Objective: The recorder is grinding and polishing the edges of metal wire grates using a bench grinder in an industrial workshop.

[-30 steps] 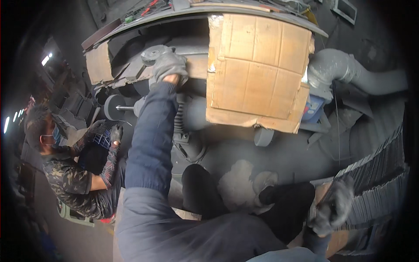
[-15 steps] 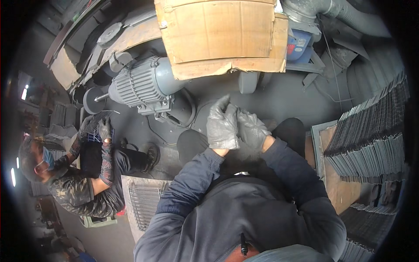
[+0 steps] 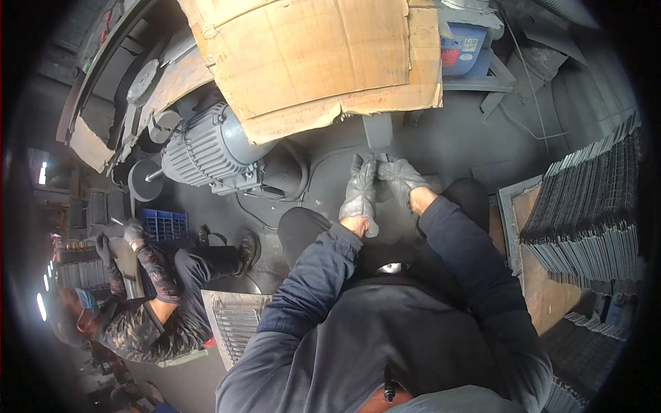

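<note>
Both my hands wear grey work gloves and meet in front of my knees, below the cardboard sheet. My left hand (image 3: 360, 189) points away from me, its fingers pressed together. Beside it, my right hand (image 3: 401, 177) has its fingers bent in toward the left fingertips. A small bluish-grey edge shows between the fingertips, too small to name. Just beyond the hands a grey metal post (image 3: 378, 131) comes down from under the cardboard sheet (image 3: 310, 62).
A grey electric motor (image 3: 206, 151) with a round wheel (image 3: 145, 180) stands ahead left. Stacked wire grids (image 3: 585, 206) rise at the right on a wooden board; more wire grids (image 3: 237, 327) lie at my left. A co-worker (image 3: 138, 310) sits far left near a blue crate (image 3: 165, 225).
My hands have moved slightly away from me, and the left fingers have straightened. The view has shifted a little. The co-worker's hands have moved, and the wire grid they held is out of sight.
</note>
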Motion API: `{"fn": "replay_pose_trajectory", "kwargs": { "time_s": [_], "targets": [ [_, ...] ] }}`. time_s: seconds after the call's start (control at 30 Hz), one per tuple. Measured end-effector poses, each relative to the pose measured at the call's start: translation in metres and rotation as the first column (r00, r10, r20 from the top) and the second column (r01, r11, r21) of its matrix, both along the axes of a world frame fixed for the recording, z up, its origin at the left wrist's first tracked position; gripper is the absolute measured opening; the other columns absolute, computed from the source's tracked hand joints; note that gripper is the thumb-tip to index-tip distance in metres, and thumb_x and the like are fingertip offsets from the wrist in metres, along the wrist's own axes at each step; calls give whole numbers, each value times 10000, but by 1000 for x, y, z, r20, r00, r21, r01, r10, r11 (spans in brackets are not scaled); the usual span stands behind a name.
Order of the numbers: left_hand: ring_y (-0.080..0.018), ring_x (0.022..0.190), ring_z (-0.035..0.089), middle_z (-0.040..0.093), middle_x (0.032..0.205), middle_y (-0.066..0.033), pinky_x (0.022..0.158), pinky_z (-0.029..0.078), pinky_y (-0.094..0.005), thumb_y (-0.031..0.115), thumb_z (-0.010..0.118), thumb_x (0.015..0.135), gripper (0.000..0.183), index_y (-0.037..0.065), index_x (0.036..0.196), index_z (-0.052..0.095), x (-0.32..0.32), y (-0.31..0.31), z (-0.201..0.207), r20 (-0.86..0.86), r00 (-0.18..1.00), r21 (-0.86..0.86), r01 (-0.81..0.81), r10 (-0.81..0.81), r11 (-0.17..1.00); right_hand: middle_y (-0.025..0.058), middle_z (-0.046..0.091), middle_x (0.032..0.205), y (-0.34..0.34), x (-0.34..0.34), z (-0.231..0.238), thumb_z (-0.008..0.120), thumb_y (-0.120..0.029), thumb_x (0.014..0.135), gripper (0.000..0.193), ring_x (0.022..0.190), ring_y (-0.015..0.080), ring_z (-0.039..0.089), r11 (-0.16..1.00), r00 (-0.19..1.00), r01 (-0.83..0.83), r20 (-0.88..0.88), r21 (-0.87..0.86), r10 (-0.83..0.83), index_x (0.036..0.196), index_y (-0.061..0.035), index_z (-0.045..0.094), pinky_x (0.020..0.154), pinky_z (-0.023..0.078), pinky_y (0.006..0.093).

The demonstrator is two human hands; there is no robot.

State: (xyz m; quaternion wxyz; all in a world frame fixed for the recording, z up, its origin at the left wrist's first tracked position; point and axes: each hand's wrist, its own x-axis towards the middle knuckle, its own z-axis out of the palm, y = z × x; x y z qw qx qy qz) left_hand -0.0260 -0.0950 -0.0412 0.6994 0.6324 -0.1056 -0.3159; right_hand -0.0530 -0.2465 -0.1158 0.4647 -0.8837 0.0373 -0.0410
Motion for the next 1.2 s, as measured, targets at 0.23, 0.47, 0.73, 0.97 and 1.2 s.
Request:
{"fn": "replay_pose_trajectory", "kwargs": {
  "time_s": [0.23,0.47,0.73,0.97,1.2],
  "targets": [
    [-209,1072,680,647,1301,-117,863,583,-360,182,750,986,551,30,1444,485,10,-11,-5,-132,990,-182,29,-53,983,45,696,1090,23,2,16,606,-289,1059,285,985,169,638,551,962,273,-230,789,-147,1206,-49,656,897,516,305],
    [-170,962,694,675,1152,-88,828,592,-295,31,784,926,562,48,1396,476,53,-18,-84,901,383,189,82,-206,979,51,730,1080,28,15,38,664,-328,1024,338,923,144,612,535,956,292,-221,793,-193,1180,-30,687,831,532,359],
    [-153,1031,695,676,1151,-75,856,600,-274,67,749,981,383,66,1329,591,25,-20,-63,-159,987,-206,-36,2,978,75,708,1204,31,4,46,503,-357,1080,372,1013,198,626,952,948,230,-269,203,-172,1264,-77,665,934,511,348],
    [-162,1032,693,680,1151,-82,877,593,-284,46,741,971,409,50,1343,571,12,1,-33,36,997,-56,70,-68,996,74,694,1257,26,6,2,477,-343,1080,367,1092,208,614,941,982,160,-146,299,-120,1287,-91,646,985,493,347],
    [-172,1033,691,683,1150,-88,899,586,-294,24,733,962,434,34,1356,551,10,-2,-36,13,999,-87,33,-32,996,68,682,1279,29,16,-12,434,-332,1088,362,1138,214,602,910,998,58,-43,410,-45,1293,-108,631,1020,476,345]
  ]
}}
